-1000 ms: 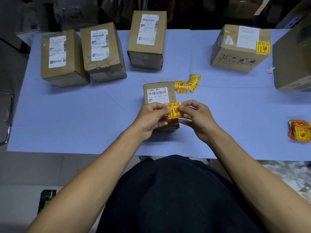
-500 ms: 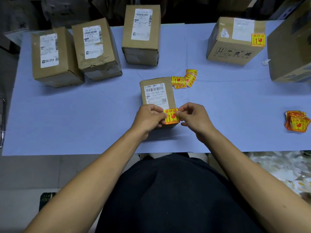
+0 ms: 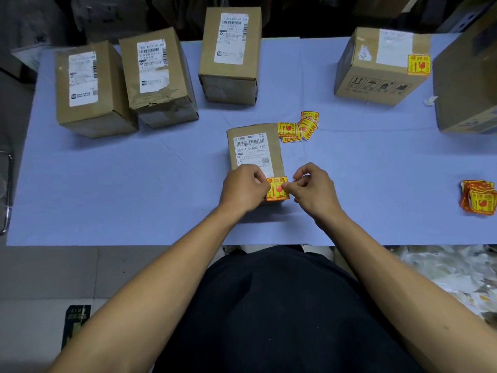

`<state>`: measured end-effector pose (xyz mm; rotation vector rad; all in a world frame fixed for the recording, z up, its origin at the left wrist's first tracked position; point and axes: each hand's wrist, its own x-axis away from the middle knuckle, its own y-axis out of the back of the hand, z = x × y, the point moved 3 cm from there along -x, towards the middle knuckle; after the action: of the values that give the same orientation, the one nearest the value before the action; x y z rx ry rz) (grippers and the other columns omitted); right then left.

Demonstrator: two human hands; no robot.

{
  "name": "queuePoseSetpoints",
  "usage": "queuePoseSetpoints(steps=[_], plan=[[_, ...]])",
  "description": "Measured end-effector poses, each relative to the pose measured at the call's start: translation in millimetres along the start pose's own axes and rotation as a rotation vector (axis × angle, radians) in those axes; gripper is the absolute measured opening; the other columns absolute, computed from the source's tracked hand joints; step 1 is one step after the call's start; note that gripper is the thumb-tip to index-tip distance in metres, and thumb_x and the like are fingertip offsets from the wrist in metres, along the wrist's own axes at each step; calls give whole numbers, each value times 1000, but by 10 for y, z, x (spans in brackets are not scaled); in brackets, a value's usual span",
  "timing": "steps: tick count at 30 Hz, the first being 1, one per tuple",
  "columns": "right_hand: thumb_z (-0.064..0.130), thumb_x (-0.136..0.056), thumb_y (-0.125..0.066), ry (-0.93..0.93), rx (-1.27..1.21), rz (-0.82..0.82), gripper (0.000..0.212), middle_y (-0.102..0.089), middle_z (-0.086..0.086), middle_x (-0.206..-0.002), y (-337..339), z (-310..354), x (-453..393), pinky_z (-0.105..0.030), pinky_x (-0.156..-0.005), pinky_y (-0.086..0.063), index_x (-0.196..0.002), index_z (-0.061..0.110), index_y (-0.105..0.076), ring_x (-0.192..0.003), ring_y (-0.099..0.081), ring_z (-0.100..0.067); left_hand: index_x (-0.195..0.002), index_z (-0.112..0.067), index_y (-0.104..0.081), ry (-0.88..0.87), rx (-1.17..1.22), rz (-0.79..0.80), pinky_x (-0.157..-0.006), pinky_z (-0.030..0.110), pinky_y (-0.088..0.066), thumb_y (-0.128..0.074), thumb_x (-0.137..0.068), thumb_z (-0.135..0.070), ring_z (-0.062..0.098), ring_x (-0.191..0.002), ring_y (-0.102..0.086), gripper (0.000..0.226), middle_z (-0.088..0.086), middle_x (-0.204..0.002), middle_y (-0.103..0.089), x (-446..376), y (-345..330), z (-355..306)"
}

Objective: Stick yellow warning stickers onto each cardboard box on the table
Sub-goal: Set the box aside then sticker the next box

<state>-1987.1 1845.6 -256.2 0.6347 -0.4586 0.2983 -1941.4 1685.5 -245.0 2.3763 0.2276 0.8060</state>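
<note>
On the small cardboard box (image 3: 255,154) in the middle of the blue table (image 3: 107,184), a yellow warning sticker (image 3: 277,188) lies at the near right corner of the box top, just below the white shipping label (image 3: 251,150). The left hand (image 3: 243,188) pinches the sticker's left edge; the right hand (image 3: 314,191) pinches its right edge. Loose stickers (image 3: 298,127) lie just beyond the box's far right corner, another pile (image 3: 478,200) well to its right. Three unstickered boxes (image 3: 158,76) stand beyond it to the left; a stickered box (image 3: 379,65) stands far right
</note>
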Motion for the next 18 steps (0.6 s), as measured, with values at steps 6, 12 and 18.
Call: queuePoseSetpoints(steps=[6,12,18], plan=[[23,-82,-79,89,104,-41,26,-61,0,-73,-4,9,-15,-38,-68,-52,-79,17,-54,-69,-58,-17,-82,-13,-67,-17,-11,-1,-76,43,-60,-63,-87,-14,26,-80,-71,6,7,-81,-73,-9,-7,3],[25,-82,-79,114,164,-31,29,-61,1,-72,-13,19,-46,-38,-64,-50,-76,17,-52,-70,-59,-19,-81,-12,-67,-34,-27,2,-75,43,-60,-63,-86,-13,25,-78,-71,6,7,-80,-74,-11,-8,22],[28,-82,-80,113,165,5,31,-58,4,-67,-5,-9,-83,-29,-57,-42,-74,20,-51,-63,-54,-12,-73,-18,-60,-116,-207,-47,-66,40,-59,-64,-85,-21,27,-87,-67,13,6,-89,-73,-30,-14,11]])
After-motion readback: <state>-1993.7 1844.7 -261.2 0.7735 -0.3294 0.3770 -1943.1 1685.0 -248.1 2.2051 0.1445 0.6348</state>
